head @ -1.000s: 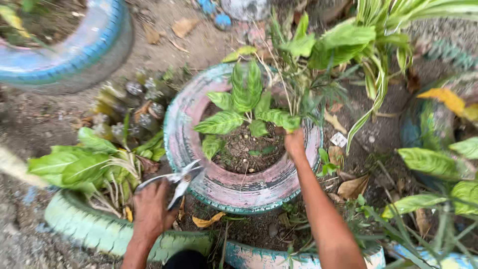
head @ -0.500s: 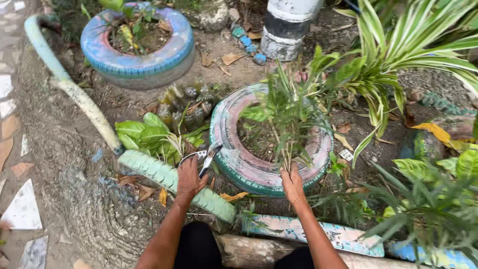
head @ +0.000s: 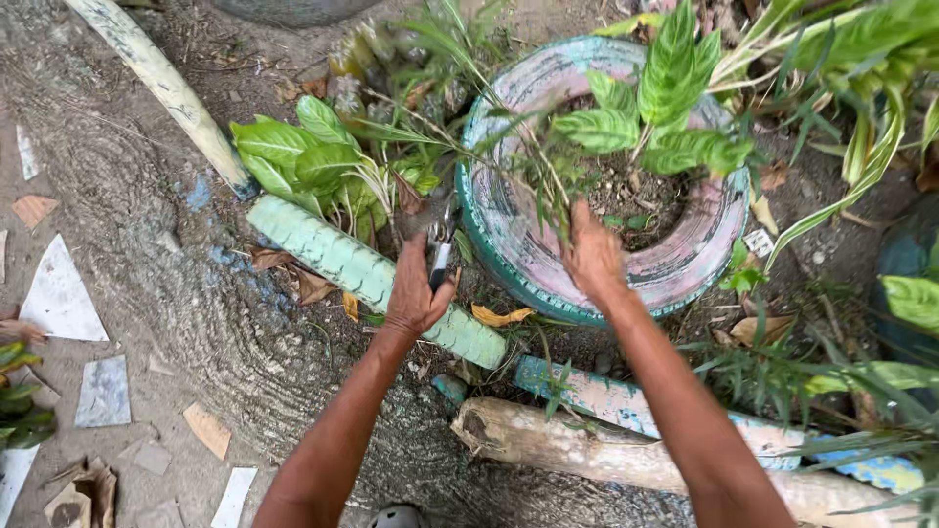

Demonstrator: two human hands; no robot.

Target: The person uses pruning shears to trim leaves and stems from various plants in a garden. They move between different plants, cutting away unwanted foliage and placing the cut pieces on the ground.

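Both forearms are bare from elbow to wrist, no sleeves, with the left hand (head: 416, 293) and the right hand (head: 594, 256) ungloved (no rings, watch or bands show on either).

2 bare forearms extend forward from the lower edge. Left hand (head: 416, 293) — fingers curled closed, back of hand up. Right hand (head: 594, 256) — fingers bunched in a closed pinch, wrist straight.

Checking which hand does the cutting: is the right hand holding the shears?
No. The right hand grips grassy stems over the tyre planter; the left hand holds the shears.
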